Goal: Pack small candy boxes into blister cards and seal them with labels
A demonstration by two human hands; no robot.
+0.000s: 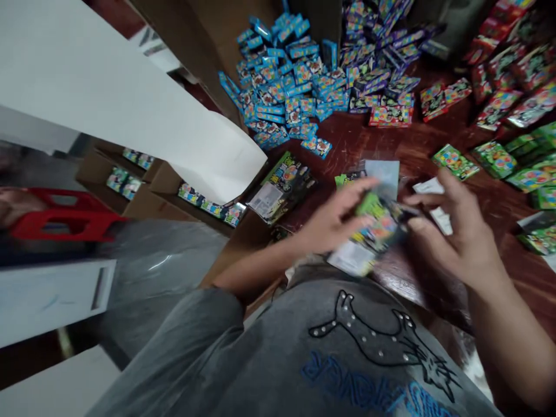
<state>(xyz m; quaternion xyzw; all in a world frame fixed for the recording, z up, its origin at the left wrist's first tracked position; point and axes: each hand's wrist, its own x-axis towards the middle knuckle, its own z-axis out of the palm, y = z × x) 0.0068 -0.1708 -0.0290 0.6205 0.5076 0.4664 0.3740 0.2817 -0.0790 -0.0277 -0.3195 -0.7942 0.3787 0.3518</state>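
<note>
A green and black printed box (377, 223) with a pale label on its lower side is held in front of my body, blurred by motion. My left hand (332, 223) grips its left side, with the thumb and fingers around it. At the dark right end of this box, my right hand (456, 234) has thumb and forefinger closed together on the edge. Beyond the hands a pale grey-blue sheet (383, 174) lies on the table. Small white slips (441, 220) rest beside my right fingers.
Blue packs (286, 87) pile at the back, next to purple packs (382, 52). Red packs (499, 107) and green packs (495, 159) lie on the right. Another printed box (282, 188) is left of my hands, near filled cartons (167, 182). A red stool (69, 214) stands far left.
</note>
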